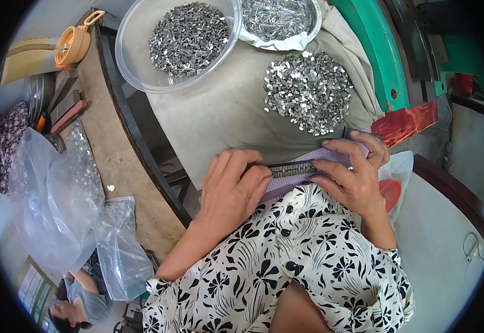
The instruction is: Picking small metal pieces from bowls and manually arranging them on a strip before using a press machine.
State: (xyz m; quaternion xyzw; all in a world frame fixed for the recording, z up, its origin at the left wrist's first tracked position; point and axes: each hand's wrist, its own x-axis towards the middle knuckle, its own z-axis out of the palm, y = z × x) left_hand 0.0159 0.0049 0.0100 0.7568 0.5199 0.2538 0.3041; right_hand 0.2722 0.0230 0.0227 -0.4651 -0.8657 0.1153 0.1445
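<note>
A narrow dark rail lies across my lap, carrying a tight row of small grey metal pieces. My left hand is closed around its left end, with thumb and fingertips at the row. At the other end, my right hand grips the rail, its thumb and a finger pinched at the row's right end. The right palm side is hidden. Beneath the rail is a purple checked cloth. Just beyond my hands, a loose heap of small metal pieces rests on a beige cloth.
Farther off stand a clear plastic tub of small metal parts and a white bowl of thin metal pins. A wooden bench with plastic bags is on the left. Green machinery borders the right. Another person sits at lower left.
</note>
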